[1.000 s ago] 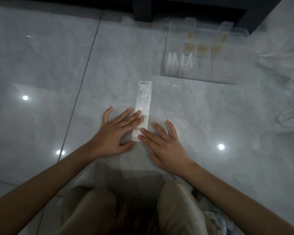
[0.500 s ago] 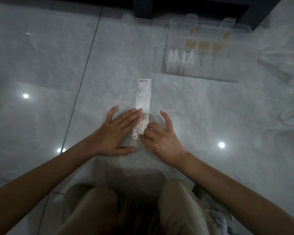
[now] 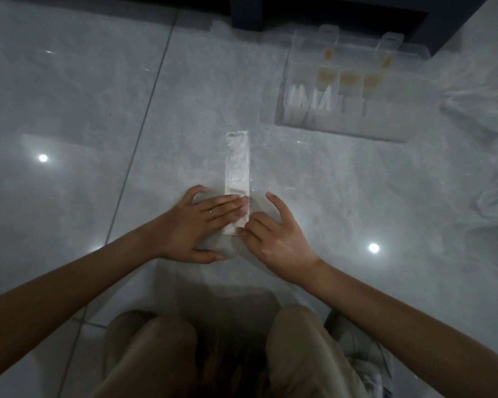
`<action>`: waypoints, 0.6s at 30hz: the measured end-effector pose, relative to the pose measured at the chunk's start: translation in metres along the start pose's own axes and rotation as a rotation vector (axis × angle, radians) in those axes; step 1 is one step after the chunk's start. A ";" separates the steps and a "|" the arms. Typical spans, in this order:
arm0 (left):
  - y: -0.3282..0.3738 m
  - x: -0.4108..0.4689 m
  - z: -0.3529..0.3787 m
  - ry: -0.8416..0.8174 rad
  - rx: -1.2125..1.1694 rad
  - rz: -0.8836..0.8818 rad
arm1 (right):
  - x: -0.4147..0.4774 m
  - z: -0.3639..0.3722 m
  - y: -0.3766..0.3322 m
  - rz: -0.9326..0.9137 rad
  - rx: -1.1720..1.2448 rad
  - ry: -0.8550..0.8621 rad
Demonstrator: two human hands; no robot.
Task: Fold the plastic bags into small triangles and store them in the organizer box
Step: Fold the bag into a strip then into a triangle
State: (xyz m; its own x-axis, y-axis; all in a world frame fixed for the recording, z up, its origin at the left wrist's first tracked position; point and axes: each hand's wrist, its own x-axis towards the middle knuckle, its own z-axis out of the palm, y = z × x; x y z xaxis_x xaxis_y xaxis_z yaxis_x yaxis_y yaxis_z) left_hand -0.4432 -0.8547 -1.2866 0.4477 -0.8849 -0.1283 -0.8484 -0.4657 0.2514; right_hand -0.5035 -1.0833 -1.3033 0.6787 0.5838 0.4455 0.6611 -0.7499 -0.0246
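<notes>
Tiled floor [image 3: 98,110], left hand [image 3: 196,225] flat on bag [image 3: 237,168], right hand [image 3: 282,239] pinching corner

Single view, head-worn, wide-angle. Faces forward and steeply down onto the floor [image 3: 69,96]. Knees [image 3: 161,354] fill the bottom edge, almost directly under the lens. Forearms enter from the two lower corners. Left hand [image 3: 196,225] and right hand [image 3: 282,239] meet at the bag [image 3: 236,173] near frame centre, close to the camera. Box [image 3: 342,122] lies farther off, upper right. Dark furniture base [image 3: 328,12] runs along the top edge, the farthest thing seen.
</notes>
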 end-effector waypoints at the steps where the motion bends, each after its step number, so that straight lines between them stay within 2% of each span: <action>1: 0.000 0.000 0.000 0.013 0.003 -0.001 | -0.001 0.000 0.001 0.001 0.002 0.007; 7: 0.001 -0.002 0.001 0.033 0.003 -0.022 | 0.005 0.006 0.008 -0.005 0.068 0.086; 9: 0.003 -0.002 0.003 0.030 -0.011 -0.048 | 0.008 0.008 0.010 0.051 0.148 0.077; 11: 0.006 0.000 0.005 0.069 -0.078 -0.102 | 0.013 0.006 0.009 0.186 0.320 0.004; 15: 0.023 0.006 0.018 0.307 -0.297 -0.307 | 0.026 -0.013 0.015 0.517 0.796 -0.190; 18: 0.040 0.017 0.024 0.447 -0.379 -0.446 | 0.033 -0.024 0.022 0.682 0.844 -0.207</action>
State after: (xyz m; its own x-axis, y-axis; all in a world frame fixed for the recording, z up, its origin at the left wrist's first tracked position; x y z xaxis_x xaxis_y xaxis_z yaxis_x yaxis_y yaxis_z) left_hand -0.4760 -0.8884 -1.3013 0.8683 -0.4884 0.0869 -0.4396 -0.6762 0.5912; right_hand -0.4745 -1.0878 -1.2675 0.9723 0.2282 -0.0507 0.0795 -0.5270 -0.8462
